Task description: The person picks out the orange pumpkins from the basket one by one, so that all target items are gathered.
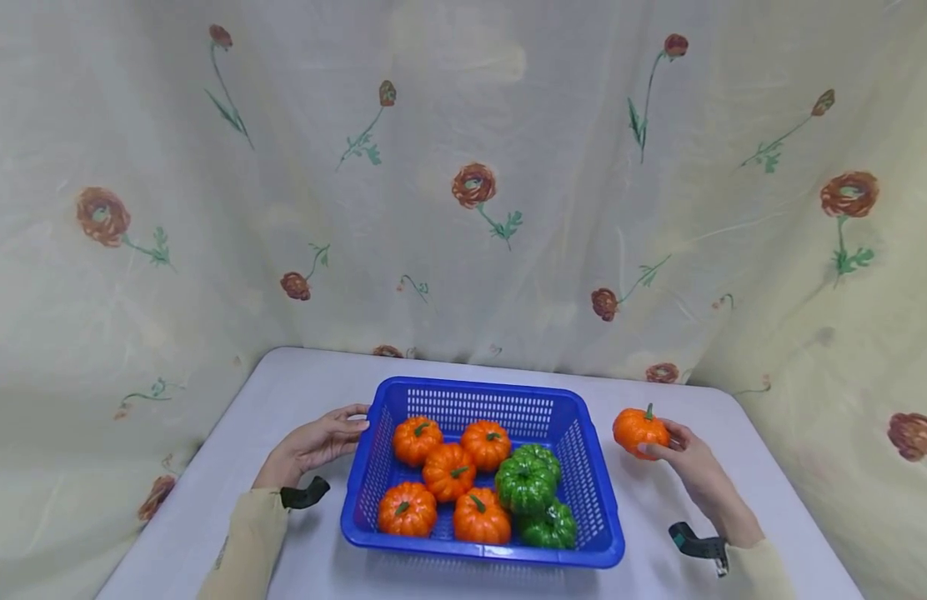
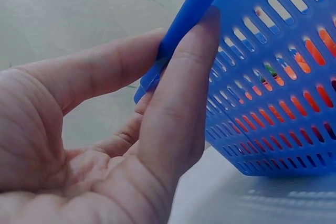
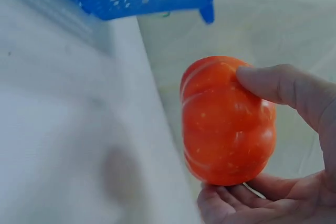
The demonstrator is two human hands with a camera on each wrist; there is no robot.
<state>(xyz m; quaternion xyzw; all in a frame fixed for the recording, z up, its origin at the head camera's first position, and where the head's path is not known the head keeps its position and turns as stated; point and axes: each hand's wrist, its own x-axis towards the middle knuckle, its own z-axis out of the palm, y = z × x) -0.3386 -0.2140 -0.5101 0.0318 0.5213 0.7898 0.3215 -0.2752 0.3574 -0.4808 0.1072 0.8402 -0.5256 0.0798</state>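
My left hand [image 1: 321,446] pinches the rim of the blue plastic basket [image 1: 482,560] at its left side; in the left wrist view the thumb and fingers [image 2: 176,98] lie on either side of that rim. To the right of the basket, my right hand [image 1: 692,467] grips a small orange pumpkin [image 1: 638,432] with a green stem, thumb on one side and fingers under the other in the right wrist view. Inside the basket lie several orange pumpkins [image 1: 448,472] on the left and middle, and green pumpkins [image 1: 525,485] bunched at the right.
The basket stands on a white table [image 1: 313,383] with rounded far corners. A pale curtain [image 1: 343,217] printed with red flowers hangs behind and on both sides. A black strap mount [image 1: 304,493] sits at the left wrist, another mount [image 1: 696,543] at the right.
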